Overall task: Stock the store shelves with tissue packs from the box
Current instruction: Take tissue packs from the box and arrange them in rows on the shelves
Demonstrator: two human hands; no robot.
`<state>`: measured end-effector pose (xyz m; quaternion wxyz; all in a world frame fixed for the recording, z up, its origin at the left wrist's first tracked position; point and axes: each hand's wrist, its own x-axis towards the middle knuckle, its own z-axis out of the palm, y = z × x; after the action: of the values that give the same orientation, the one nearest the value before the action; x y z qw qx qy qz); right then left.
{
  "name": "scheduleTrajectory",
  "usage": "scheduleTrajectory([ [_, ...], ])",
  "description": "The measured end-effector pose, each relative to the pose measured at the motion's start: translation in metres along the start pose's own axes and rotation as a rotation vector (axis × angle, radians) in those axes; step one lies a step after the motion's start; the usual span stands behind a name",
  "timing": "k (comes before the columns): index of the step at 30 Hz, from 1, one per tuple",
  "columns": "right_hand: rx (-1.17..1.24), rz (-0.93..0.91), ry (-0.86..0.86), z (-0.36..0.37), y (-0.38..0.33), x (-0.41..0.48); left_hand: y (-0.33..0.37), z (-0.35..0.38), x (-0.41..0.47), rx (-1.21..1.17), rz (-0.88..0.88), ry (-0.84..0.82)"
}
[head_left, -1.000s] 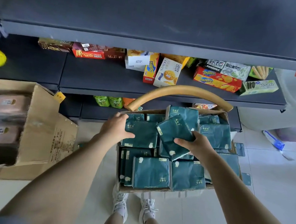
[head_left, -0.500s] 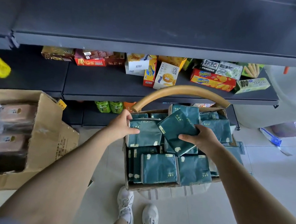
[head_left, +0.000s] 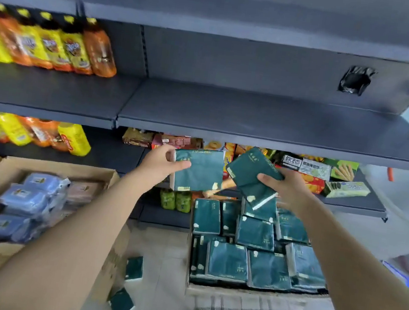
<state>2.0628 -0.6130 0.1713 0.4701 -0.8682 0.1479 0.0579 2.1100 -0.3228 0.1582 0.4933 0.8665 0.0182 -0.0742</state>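
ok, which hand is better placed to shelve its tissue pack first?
Left, probably. The left hand holds the left pack square to the shelf edge; the right hand holds the right pack tilted.

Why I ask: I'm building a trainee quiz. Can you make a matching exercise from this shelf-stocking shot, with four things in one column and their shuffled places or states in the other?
Things
1. left hand
2. right hand
3. bottles
4. blue packs

Places or states
A. in the cardboard box on the left
B. holds the tilted green pack
C. on the shelf at upper left
D. holds the level green pack

Pairs: 1-D, 2-B, 3-C, 4-A
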Motion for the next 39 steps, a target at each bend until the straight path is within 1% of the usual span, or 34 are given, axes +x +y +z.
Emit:
scheduleTrajectory([
  [4,0.0,-0.116,0.037,-0.012,-0.056,-0.022,0.029,-0.051,-0.02,-0.034,0.035,0.055],
  [8,0.029,-0.174,0.08,-0.018,-0.122,-0.03,0.058,-0.108,-0.021,-0.08,0.084,0.107],
  [17,0.065,-0.281,0.192,0.003,-0.263,-0.019,0.109,-0.242,0.016,-0.147,0.291,0.076],
  [20,0.045,-0.327,0.229,0.009,-0.296,-0.016,0.122,-0.281,0.027,-0.156,0.357,0.081],
  [23,0.005,-0.354,0.268,0.009,-0.319,-0.008,0.132,-0.311,0.042,-0.127,0.402,0.131],
  [27,0.005,-0.378,0.307,0.007,-0.343,0.01,0.142,-0.332,0.068,-0.173,0.444,0.171],
  [31,0.015,-0.4,0.317,0.004,-0.365,0.044,0.149,-0.337,0.102,-0.186,0.454,0.189],
  [35,-0.017,-0.415,0.313,-0.002,-0.384,0.095,0.161,-0.337,0.151,-0.142,0.462,0.201],
  [39,-0.033,-0.446,0.289,-0.013,-0.397,0.164,0.177,-0.336,0.218,-0.115,0.454,0.221],
])
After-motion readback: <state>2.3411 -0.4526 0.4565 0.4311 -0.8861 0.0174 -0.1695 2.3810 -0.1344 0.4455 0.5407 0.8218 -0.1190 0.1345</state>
